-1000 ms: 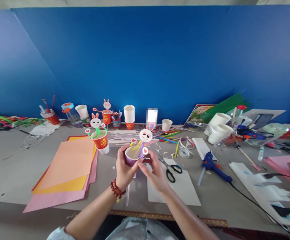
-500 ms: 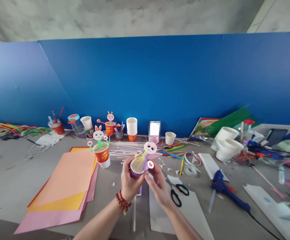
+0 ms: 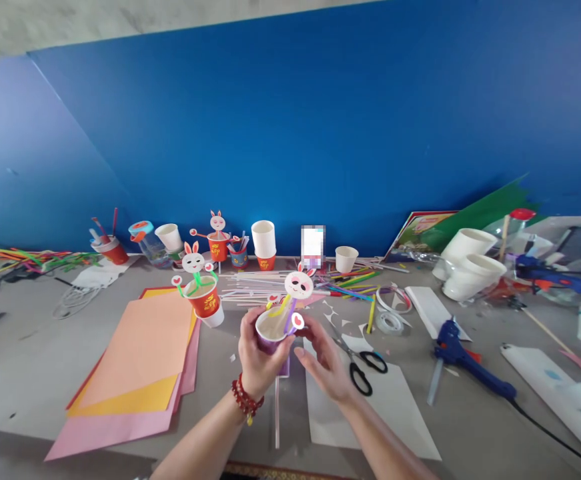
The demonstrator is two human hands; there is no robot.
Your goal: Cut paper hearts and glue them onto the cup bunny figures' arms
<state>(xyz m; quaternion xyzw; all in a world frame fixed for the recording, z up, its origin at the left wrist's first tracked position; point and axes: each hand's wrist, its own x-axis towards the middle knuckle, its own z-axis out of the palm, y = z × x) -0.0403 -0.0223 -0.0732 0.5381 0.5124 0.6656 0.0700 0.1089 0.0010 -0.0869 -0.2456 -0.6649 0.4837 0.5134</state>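
Observation:
My left hand, with a red bead bracelet at the wrist, is wrapped round a purple paper cup held above the table. A paper rabbit face on a purple straw stands in the cup, with yellow straw arms ending in small heart discs. My right hand is beside the cup on its right, fingers loosely spread near the heart disc, with nothing in them. A finished red rabbit cup stands to the left of my hands on a small white cup.
Stacked orange, yellow and pink paper sheets lie at the left. Black scissors, tape rolls and a blue glue gun with its cord lie at the right. Loose straws, cups and brush pots line the blue backboard.
The view tilted up and then partly back down. My hands and the purple cup stayed together; my right hand's fingers have eased slightly away from the cup.

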